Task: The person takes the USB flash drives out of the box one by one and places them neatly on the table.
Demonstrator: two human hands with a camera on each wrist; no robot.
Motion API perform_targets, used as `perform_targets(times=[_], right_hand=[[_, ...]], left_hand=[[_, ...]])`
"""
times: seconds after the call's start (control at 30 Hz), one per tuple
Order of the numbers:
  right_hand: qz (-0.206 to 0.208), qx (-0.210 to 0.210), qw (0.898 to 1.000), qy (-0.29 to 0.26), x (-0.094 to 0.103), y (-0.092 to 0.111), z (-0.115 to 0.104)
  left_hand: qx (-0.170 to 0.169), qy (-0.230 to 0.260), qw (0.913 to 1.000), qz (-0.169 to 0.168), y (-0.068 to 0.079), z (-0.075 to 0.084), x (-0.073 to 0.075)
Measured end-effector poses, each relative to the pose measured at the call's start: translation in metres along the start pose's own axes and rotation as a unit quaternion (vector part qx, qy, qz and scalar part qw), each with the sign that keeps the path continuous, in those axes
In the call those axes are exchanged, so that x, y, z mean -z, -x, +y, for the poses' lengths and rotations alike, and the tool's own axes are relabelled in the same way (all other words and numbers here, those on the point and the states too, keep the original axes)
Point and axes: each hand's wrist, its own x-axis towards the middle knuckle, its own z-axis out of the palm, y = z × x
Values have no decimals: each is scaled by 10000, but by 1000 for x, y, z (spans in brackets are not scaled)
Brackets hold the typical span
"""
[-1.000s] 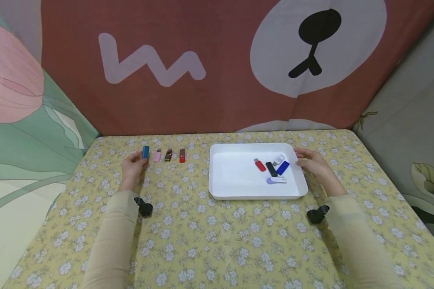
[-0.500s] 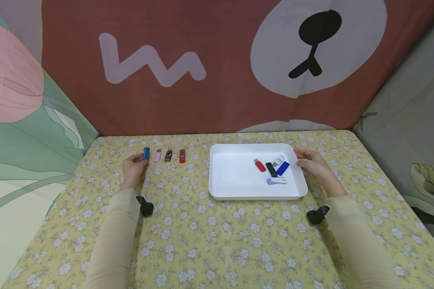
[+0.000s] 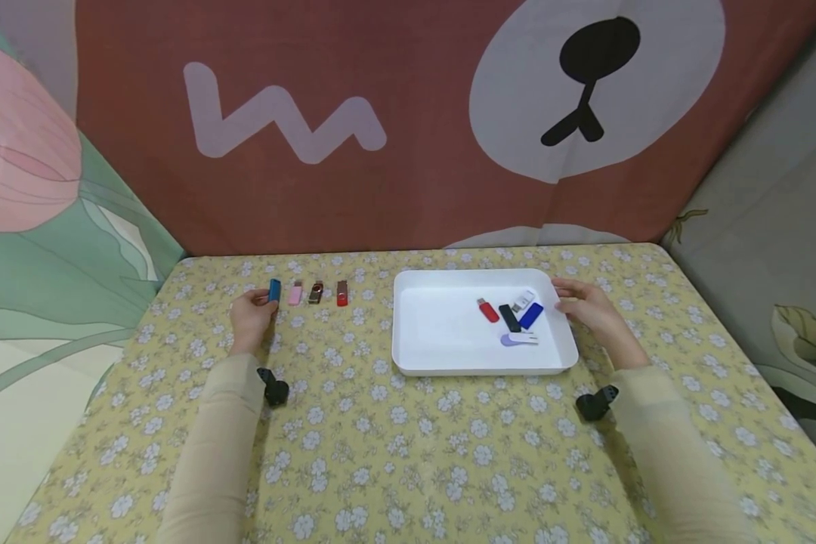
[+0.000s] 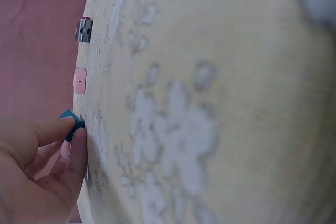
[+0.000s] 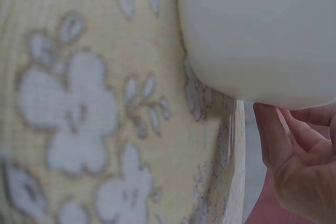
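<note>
At the left end of a short row, my left hand [image 3: 250, 317] pinches a blue USB stick [image 3: 274, 290] between thumb and fingers, close to the tablecloth. In the left wrist view the end of the blue stick [image 4: 71, 124] shows past the fingertips. To its right lie a pink USB stick [image 3: 295, 293], a dark swivel USB stick [image 3: 316, 293] and a red USB stick [image 3: 342, 294]. My right hand [image 3: 593, 311] holds the right side of a white tray [image 3: 435, 325]; in the right wrist view its fingers [image 5: 273, 135] meet the tray's outer wall [image 5: 262, 51].
Several USB sticks lie in the tray's right half: red [image 3: 487, 310], black [image 3: 510, 318], blue [image 3: 532, 316], white [image 3: 523, 301] and lilac-and-white [image 3: 517, 340]. A flowered yellow tablecloth [image 3: 381, 453] covers the table, with printed fabric [image 3: 421, 196] hanging behind it.
My left hand has shifted slightly to the right, and the blue USB stick sits a little nearer the front than a second ago. The right hand and tray stay in place.
</note>
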Motion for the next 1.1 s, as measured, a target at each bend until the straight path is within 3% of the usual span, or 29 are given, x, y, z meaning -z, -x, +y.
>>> perform_targets(times=[0.2, 0.5, 0.8, 0.97, 1.1], right_hand=[[29, 10, 10000, -94, 3, -17, 16], [61, 29, 10000, -18, 1, -5, 4], [110, 103, 9999, -45, 3, -26, 24], [104, 54, 9999, 4, 1, -14, 12], [-18, 46, 9999, 104, 0, 3, -5]], left_hand=[[-81, -26, 9999, 78, 1, -1, 0], [-139, 14, 9997, 211, 0, -2, 3], [9, 260, 9993, 260, 2, -1, 5], [276, 640, 9965, 470, 1, 1, 5], [327, 654, 9960, 505, 2, 5, 3]])
